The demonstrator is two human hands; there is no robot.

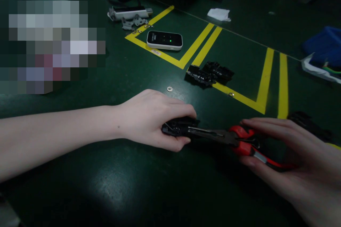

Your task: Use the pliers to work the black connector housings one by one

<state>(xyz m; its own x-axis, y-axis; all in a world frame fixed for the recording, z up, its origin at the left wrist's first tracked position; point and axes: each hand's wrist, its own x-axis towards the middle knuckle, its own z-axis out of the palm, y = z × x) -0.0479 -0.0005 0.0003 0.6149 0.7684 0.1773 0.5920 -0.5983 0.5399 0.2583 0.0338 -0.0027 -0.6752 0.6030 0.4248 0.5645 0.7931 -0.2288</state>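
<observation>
My left hand [160,120] is closed around a black plastic part [176,126] on the dark green table, thumb on the near side and fingers over the far side. In my right hand [287,156] is a pair of needle-nose pliers [241,140] with red handles. Their long jaws point left and reach the black part; whether the tips grip anything on it I cannot tell. A small metal ring [169,89] lies just beyond my left hand. Farther right, another small ring [231,94] rests on the yellow tape.
More black plastic parts [209,73] lie beyond my hands. Behind them are a white-edged device with a green light [164,40], grey metal pieces [134,23] and a crumpled white scrap [218,14]. Yellow tape [261,106] marks the table. A blue bin [323,48] stands at right.
</observation>
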